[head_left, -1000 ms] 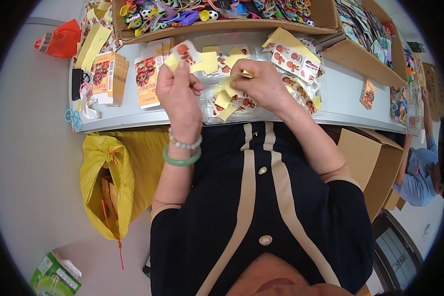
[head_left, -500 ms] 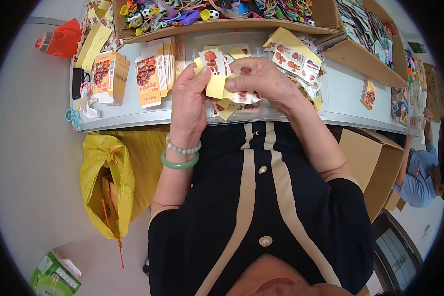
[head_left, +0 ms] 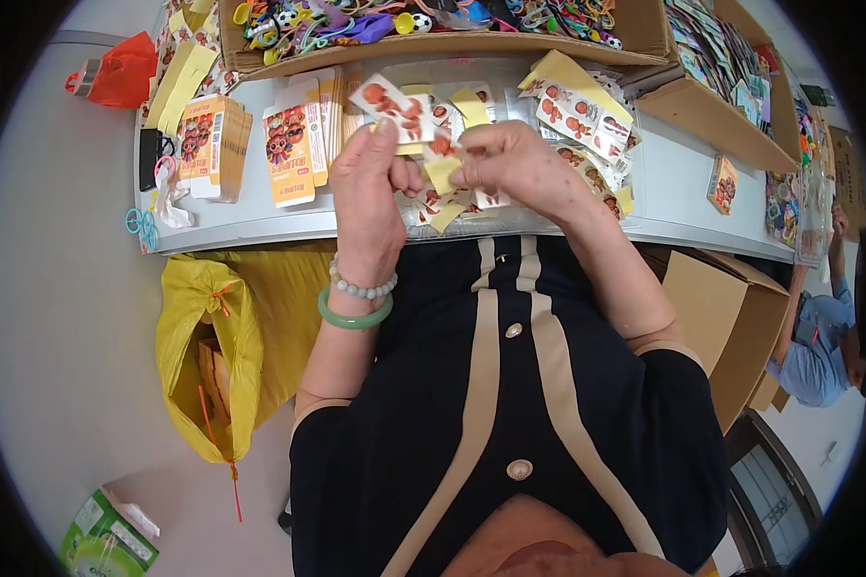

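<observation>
Sticker sheet [head_left: 393, 104] between left hand [head_left: 368, 192] and right hand [head_left: 520, 165] grips.

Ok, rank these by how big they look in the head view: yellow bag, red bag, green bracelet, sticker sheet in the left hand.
1. yellow bag
2. red bag
3. green bracelet and sticker sheet: look alike, so unranked
</observation>
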A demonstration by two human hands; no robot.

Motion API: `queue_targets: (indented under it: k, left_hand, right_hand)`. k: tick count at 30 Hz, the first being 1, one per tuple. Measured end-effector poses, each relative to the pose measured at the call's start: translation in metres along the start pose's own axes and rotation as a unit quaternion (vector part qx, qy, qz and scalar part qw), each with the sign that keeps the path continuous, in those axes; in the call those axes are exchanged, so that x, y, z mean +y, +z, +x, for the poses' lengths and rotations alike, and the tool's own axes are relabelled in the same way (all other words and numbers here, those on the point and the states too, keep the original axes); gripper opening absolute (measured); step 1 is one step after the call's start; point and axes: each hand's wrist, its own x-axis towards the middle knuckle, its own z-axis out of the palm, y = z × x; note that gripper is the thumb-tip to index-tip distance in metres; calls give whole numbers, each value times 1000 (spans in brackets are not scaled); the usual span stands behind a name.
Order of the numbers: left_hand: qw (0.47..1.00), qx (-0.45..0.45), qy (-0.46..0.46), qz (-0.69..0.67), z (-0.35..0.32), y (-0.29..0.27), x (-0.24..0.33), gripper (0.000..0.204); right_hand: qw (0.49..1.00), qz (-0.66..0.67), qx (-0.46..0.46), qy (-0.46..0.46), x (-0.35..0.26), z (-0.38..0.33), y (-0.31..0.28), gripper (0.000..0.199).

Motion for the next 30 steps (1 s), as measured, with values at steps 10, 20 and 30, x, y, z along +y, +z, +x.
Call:
queue_targets:
  k: [10,20,30]
  left_hand:
    - [999,-22,-32,5,-3,0,8,30]
    - [988,-114,-51,85,-6,0,6,30]
    - [782,-49,239,574,-22,10,19,34]
  right_hand:
    - [992,-71,97,-49,-6,-12,0,44]
    - [982,137,104,-79,0,1,-6,13]
    - [970,154,138,-127,1,6,-4,26]
